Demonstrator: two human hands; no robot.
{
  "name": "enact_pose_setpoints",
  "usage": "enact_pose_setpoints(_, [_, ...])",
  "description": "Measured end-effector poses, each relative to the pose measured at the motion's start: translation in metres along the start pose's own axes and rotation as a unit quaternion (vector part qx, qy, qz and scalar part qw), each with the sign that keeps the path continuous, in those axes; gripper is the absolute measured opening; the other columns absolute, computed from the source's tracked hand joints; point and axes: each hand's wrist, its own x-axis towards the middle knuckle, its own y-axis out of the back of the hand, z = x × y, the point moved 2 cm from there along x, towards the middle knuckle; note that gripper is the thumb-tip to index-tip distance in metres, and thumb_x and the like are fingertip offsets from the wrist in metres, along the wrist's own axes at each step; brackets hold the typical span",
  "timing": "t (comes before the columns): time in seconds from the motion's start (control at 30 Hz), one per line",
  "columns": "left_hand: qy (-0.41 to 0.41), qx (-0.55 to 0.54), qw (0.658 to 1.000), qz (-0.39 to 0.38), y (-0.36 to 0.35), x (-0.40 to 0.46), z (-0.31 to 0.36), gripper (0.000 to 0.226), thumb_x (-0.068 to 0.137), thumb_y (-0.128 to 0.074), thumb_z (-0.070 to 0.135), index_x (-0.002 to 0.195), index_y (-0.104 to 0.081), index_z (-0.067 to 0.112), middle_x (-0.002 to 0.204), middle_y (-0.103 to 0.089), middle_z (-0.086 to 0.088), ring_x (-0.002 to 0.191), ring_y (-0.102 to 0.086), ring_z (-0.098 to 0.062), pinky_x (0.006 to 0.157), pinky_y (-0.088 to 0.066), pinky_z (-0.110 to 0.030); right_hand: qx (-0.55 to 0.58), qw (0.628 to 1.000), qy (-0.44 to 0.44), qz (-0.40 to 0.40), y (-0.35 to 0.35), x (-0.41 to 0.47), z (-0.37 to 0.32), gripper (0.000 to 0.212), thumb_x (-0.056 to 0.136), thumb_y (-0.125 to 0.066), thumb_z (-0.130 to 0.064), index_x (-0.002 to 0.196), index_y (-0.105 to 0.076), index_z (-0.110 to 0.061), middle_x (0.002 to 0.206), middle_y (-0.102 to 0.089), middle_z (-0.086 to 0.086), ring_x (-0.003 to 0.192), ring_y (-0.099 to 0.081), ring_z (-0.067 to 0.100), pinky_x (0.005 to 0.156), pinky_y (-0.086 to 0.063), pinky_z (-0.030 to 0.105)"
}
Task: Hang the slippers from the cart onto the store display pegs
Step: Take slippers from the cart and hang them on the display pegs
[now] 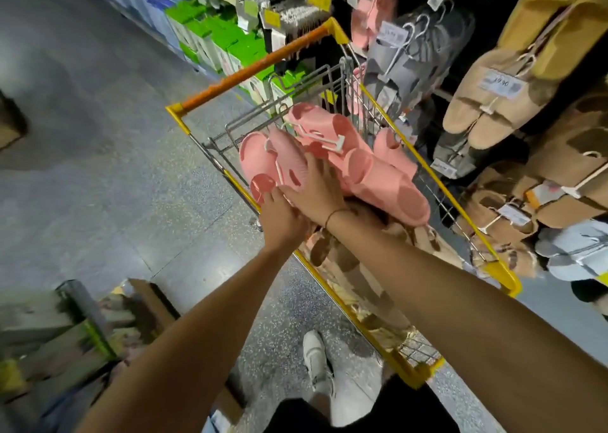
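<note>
Head view: speckled grey floor [98,129] fills the left half; a display wall [543,110] of hanging slippers runs down the right side, with tan plush pairs [493,103] on white hangers and grey pairs [411,60] farther back, each with a price tag. A wire shopping cart [424,156] with yellow rim and orange handle [260,67] stands between floor and display, just beside the wall. Pink slippers [368,166] with darker pink spots lie heaped at the cart's far end, clipped in pairs on white hangers [320,138]; brown-patterned plush slippers [345,258] lie under and nearer than them. Both forearms reach in from the near edge. Right hand [316,185] lies palm-down on the pink heap, fingers straight and slightly spread; a dark cord circles its wrist. Left hand [281,215] sits at the cart's left rim, fingertips touching a pink slipper [263,156]; whether they pinch it, cannot tell. A white shoe [317,363] stands on the floor near the bottom edge.
</note>
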Motion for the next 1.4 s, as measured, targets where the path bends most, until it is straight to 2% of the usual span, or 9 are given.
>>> enact_pose_setpoints(0.1, [0.021,0.009,0.999,0.022,0.021,0.018,-0.011,0.052,0.079,-0.056,0.024,0.127,-0.048,0.005,0.128,-0.05,-0.017,0.112,-0.053,-0.039,0.085,-0.048,-0.045,-0.044,0.999,-0.027,-0.007,-0.021,0.023,-0.015,0.096,0.075,-0.077,-0.051,0.149,-0.024,-0.02,0.143,-0.037,0.016,0.127,-0.043,0.038,0.102,-0.04,0.047])
enact_pose_setpoints(0.2, [-0.003,0.063,0.998,0.007,0.035,0.041,-0.019,0.046,0.087,-0.054,0.01,0.132,-0.047,0.01,0.133,-0.048,-0.012,0.12,-0.049,-0.034,0.1,-0.043,-0.048,-0.077,0.995,-0.059,0.0,-0.027,0.042,-0.006,0.087,0.076,-0.078,-0.044,0.142,-0.03,-0.015,0.138,-0.043,0.021,0.121,-0.049,0.043,0.096,-0.044,0.046])
enact_pose_setpoints(0.43, [-0.039,0.147,0.985,-0.077,0.035,0.117,-0.024,0.074,0.095,-0.054,0.036,0.156,-0.02,0.013,0.164,-0.021,-0.01,0.149,-0.022,-0.034,0.121,-0.021,-0.053,0.027,0.998,-0.058,0.001,-0.009,0.056,0.012,0.083,0.066,-0.073,-0.045,0.137,-0.034,-0.024,0.121,-0.061,0.008,0.102,-0.061,0.034,0.085,-0.053,0.047])
enact_pose_setpoints(0.5, [-0.051,0.138,0.98,-0.136,0.031,0.135,-0.019,0.071,0.085,-0.064,0.032,0.147,-0.035,0.013,0.153,-0.037,-0.012,0.143,-0.031,-0.034,0.117,-0.027,-0.053,0.059,0.996,-0.072,-0.014,-0.004,0.06,0.02,0.083,0.064,-0.072,-0.048,0.136,-0.037,-0.025,0.118,-0.062,0.003,0.102,-0.061,0.03,0.087,-0.054,0.048])
enact_pose_setpoints(0.6, [-0.063,-0.039,0.99,-0.121,0.026,0.153,-0.006,0.029,0.086,-0.054,0.024,0.11,-0.058,0.008,0.109,-0.059,-0.01,0.104,-0.055,-0.027,0.084,-0.042,-0.035,0.128,0.987,-0.095,-0.035,0.0,0.067,0.034,0.076,0.067,-0.074,-0.043,0.133,-0.042,-0.022,0.116,-0.061,-0.001,0.103,-0.06,0.023,0.087,-0.054,0.044])
enact_pose_setpoints(0.7, [-0.088,-0.066,0.992,-0.069,0.027,0.159,-0.002,0.016,0.098,-0.05,0.017,0.102,-0.063,0.009,0.098,-0.06,-0.002,0.091,-0.058,-0.02,0.078,-0.043,-0.03,0.188,0.974,-0.114,-0.054,0.003,0.072,0.043,0.065,0.079,-0.071,-0.034,0.135,-0.043,-0.018,0.118,-0.06,-0.001,0.102,-0.058,0.017,0.075,-0.049,0.031])
enact_pose_setpoints(0.97, [-0.234,-0.079,0.969,-0.022,0.067,0.139,0.031,0.014,0.099,-0.06,0.025,0.086,-0.061,0.024,0.075,-0.051,0.02,0.068,-0.051,0.002,0.059,-0.032,-0.006,0.304,0.944,-0.116,-0.051,0.042,0.058,0.032,0.061,0.077,-0.067,-0.071,0.129,-0.06,-0.041,0.109,-0.074,-0.003,0.101,-0.067,0.02,0.094,-0.054,0.041])
enact_pose_setpoints(1.17, [-0.331,-0.078,0.94,0.026,0.126,0.151,0.127,0.026,0.092,-0.067,0.037,0.071,-0.062,0.021,0.068,-0.055,0.004,0.068,-0.052,-0.016,0.06,-0.038,-0.032,0.388,0.913,-0.129,0.016,0.121,0.046,-0.007,0.057,0.079,-0.07,-0.066,0.121,-0.063,-0.029,0.106,-0.072,-0.004,0.092,-0.068,0.015,0.08,-0.057,0.033])
enact_pose_setpoints(1.4, [-0.44,-0.101,0.891,0.038,0.159,0.153,0.264,0.029,0.089,-0.069,0.034,0.068,-0.062,0.017,0.065,-0.055,0.0,0.066,-0.051,-0.018,0.062,-0.042,-0.039,0.422,0.895,-0.052,0.133,0.243,0.031,-0.023,0.055,0.075,-0.074,-0.066,0.118,-0.07,-0.032,0.11,-0.075,-0.009,0.104,-0.071,0.014,0.096,-0.055,0.039])
